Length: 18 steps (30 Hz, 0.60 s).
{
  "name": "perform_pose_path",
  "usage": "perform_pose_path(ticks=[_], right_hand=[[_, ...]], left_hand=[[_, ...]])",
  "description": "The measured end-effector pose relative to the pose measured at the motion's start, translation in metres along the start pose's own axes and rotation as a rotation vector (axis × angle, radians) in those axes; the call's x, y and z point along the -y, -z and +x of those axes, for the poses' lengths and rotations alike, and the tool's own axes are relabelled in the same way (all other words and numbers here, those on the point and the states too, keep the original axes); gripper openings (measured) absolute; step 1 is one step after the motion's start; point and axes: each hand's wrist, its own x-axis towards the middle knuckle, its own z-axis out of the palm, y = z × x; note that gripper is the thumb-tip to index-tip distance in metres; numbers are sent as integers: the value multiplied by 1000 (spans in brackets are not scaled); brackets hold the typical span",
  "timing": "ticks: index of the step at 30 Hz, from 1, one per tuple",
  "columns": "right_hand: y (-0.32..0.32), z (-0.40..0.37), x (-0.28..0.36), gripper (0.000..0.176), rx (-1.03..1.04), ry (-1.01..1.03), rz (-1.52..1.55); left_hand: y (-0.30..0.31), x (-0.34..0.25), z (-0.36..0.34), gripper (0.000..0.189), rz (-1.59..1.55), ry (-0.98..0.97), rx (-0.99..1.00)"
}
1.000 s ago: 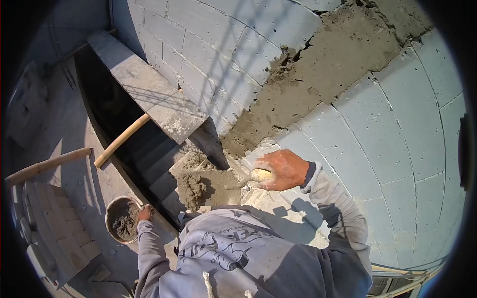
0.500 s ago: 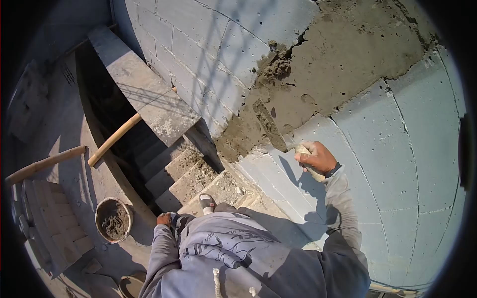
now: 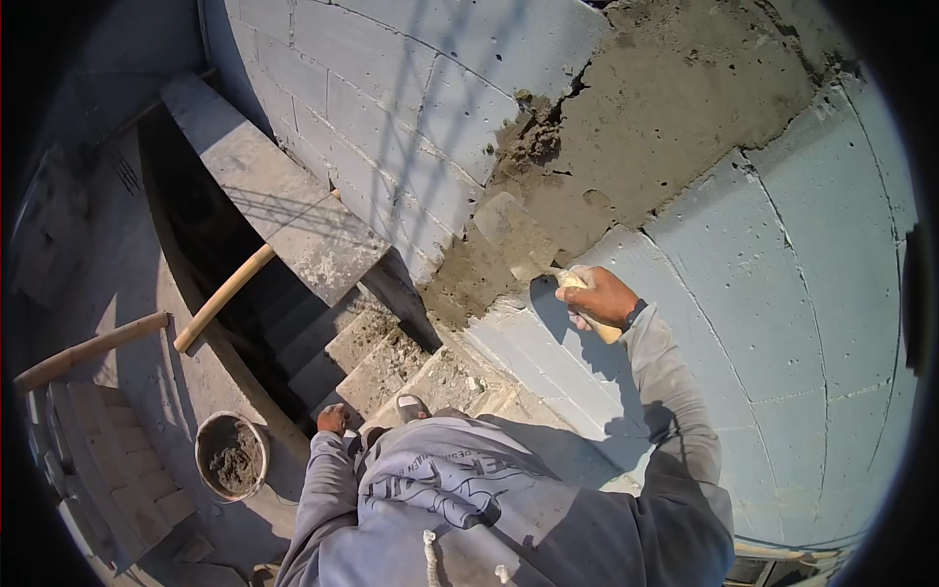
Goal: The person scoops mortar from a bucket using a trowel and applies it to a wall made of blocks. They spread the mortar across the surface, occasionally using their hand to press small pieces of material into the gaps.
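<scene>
My right hand is closed round the pale yellow handle of a trowel. The flat blade lies over the lower end of a band of wet grey mortar, which runs up the wall at a slant. Just above the blade, the mortar's left edge is rough and lumpy. Low beside my body is my left hand, its fingers curled in and nothing visible in them. A shoe shows close to that hand, above the steps.
Light block walls flank the mortar. Below are rubble-strewn steps and a dark stairwell opening. A board and a wooden pole span it. At left stand a bucket of mortar and stacked blocks.
The trowel blade has turned from edge-on to flat over the mortar, and my right hand has shifted slightly left. My left hand has moved a little right and down.
</scene>
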Motion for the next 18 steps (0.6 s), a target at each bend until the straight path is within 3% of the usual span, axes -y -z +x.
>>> perform_pose_path(ticks=[4,8,10,15,18], right_hand=[[40,21,37,29,-190,74,-248],[57,7,86,32,-209,41,-404],[66,-2,94,35,-282,88,-426],[92,-33,105,38,-353,140,-365],[93,-50,114,37,-467,226,-536]], left_hand=[[30,34,1,24,136,-24,30],[49,53,4,20,195,-87,54],[58,51,-5,19,-119,196,-57],[69,49,-5,18,-91,204,-75],[70,50,6,21,-93,189,-96]])
